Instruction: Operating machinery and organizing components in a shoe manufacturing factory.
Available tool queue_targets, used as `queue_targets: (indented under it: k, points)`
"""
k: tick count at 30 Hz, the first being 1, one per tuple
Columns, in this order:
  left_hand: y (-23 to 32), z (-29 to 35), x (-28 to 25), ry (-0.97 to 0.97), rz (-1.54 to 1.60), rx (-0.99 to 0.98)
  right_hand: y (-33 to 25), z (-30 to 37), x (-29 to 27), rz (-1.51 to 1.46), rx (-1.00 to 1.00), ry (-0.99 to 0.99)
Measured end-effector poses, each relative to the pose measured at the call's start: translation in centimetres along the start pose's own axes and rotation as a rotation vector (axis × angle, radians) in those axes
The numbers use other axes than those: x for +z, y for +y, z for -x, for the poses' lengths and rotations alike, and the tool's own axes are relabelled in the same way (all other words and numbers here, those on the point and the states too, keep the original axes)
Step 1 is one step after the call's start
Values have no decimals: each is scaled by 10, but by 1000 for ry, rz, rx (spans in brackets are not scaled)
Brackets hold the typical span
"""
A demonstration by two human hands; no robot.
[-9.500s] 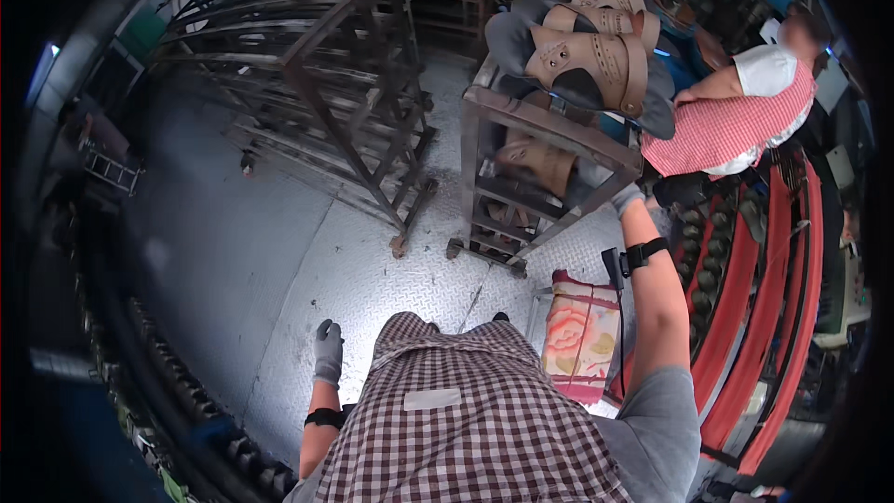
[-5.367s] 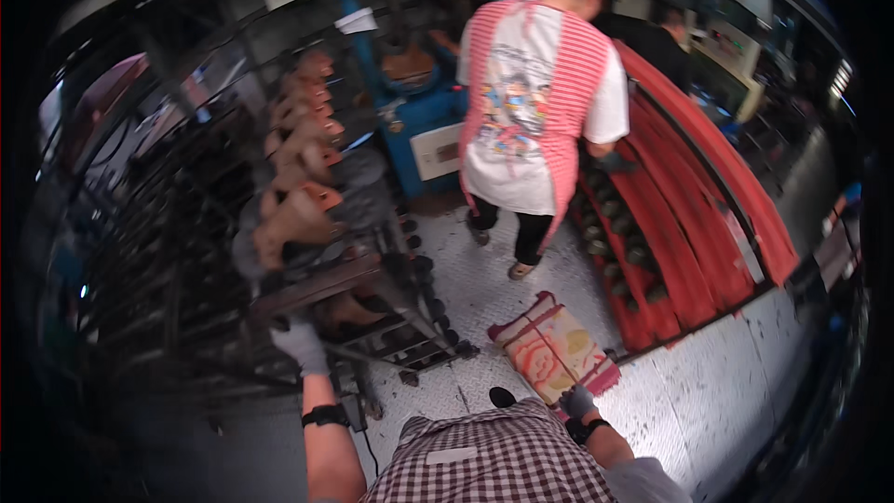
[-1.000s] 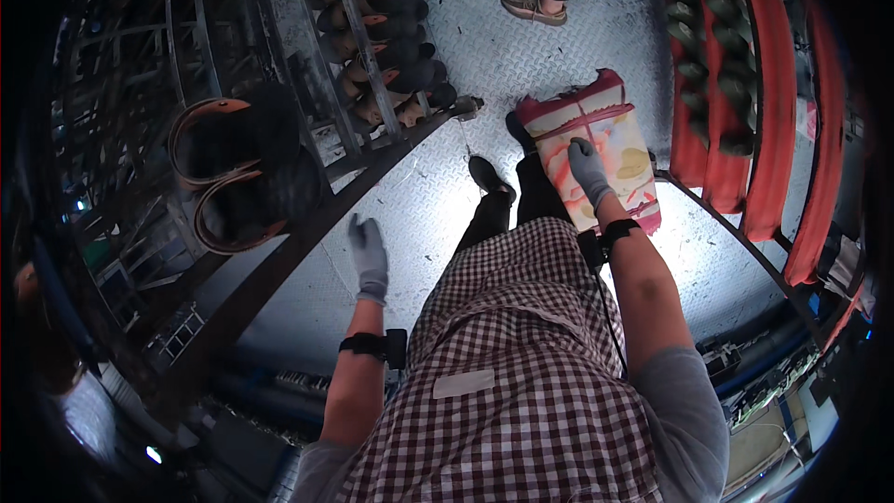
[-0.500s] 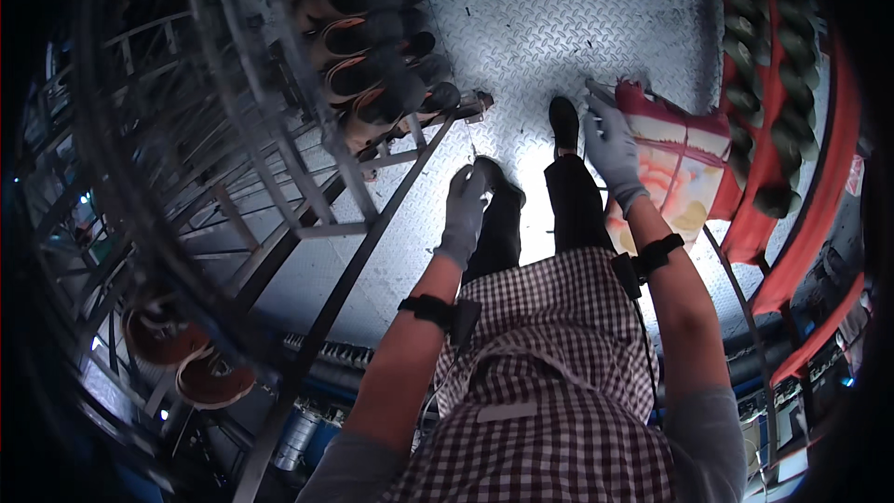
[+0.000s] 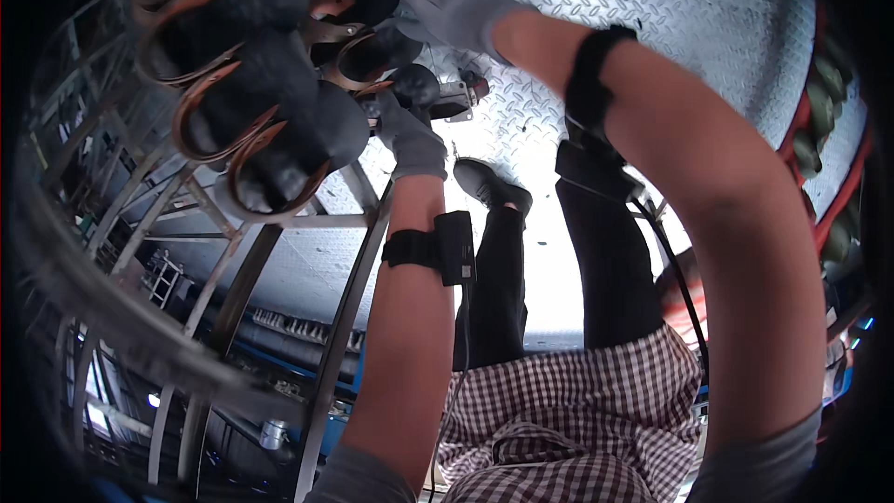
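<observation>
Both my hands wear grey gloves and reach to a metal rack of shoes with black rounded toes and brown, open collars. My left hand [image 5: 414, 142] is at a lower black-toed shoe [image 5: 414, 86] near the rack's corner. Its fingers are partly hidden there, so I cannot tell whether they grip it. Farther up, my right hand [image 5: 454, 5] stretches across to the left, fingers apart, beside another shoe [image 5: 377, 51]. Its fingertips are slightly blurred, and contact with the shoe is unclear. Larger in view, on the upper level, sit several more shoes [image 5: 321, 121].
Below the shoes runs the rack's metal frame [image 5: 346, 317]. Under my feet is a tread-patterned metal floor [image 5: 633, 0]. A red rack with dark green rounded pieces [image 5: 824, 84] stands at right. Behind my right forearm a red-and-white bundle [image 5: 677, 284] is partly visible.
My right hand has left the red-and-white bundle and swung across to the shoes. My left hand has moved up to the rack. The shoes now appear closer, and the view has shifted left.
</observation>
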State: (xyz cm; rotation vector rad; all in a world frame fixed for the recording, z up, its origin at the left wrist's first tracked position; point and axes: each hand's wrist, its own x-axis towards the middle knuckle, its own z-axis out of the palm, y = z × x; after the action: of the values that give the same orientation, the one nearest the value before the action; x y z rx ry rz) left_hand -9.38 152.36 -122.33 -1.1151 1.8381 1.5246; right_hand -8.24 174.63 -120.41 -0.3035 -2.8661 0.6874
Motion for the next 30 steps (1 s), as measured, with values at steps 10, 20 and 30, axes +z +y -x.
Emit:
queue_targets:
  k: [10, 20, 30]
  points:
    - [-10, 3, 31, 88, 45, 59, -42, -140, 86, 19, 47, -357]
    - [13, -23, 7, 32, 96, 92, -24, -47, 49, -399, 262, -226]
    - [-10, -20, 79, 224, -704, 147, 49, 154, -4, -343, 954, 140]
